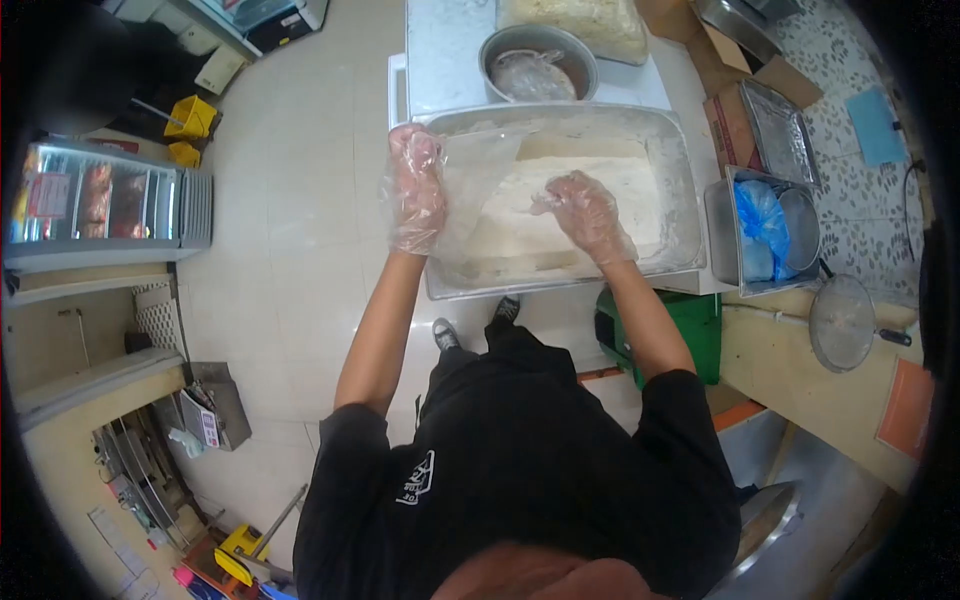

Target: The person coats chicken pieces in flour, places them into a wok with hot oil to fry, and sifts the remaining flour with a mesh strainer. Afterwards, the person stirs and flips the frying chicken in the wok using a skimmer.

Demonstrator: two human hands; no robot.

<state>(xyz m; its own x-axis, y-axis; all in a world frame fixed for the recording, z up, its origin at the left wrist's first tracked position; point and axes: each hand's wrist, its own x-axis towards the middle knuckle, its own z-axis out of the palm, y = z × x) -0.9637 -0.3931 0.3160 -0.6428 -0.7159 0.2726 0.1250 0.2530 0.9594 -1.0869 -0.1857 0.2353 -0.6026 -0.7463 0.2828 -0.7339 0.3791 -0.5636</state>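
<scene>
A large metal pan [690, 200] in front of me holds white powder [610, 180] that looks like flour. My left hand [415, 190], in a clear plastic glove, is closed at the pan's left edge and grips a clear plastic bag [475, 165], which spreads over the left part of the pan. Over the powder is my right hand [588, 215], gloved the same way, with its fingers curled together. Whether anything is pinched in them I cannot make out.
Beyond the pan stand a round metal pot [590, 75] with a plastic-wrapped item inside and a large bag of pale food [590, 25]. To the right are a metal container [725, 240] with a blue bag, and a sieve [842, 322]. A green bin [695, 335] sits below.
</scene>
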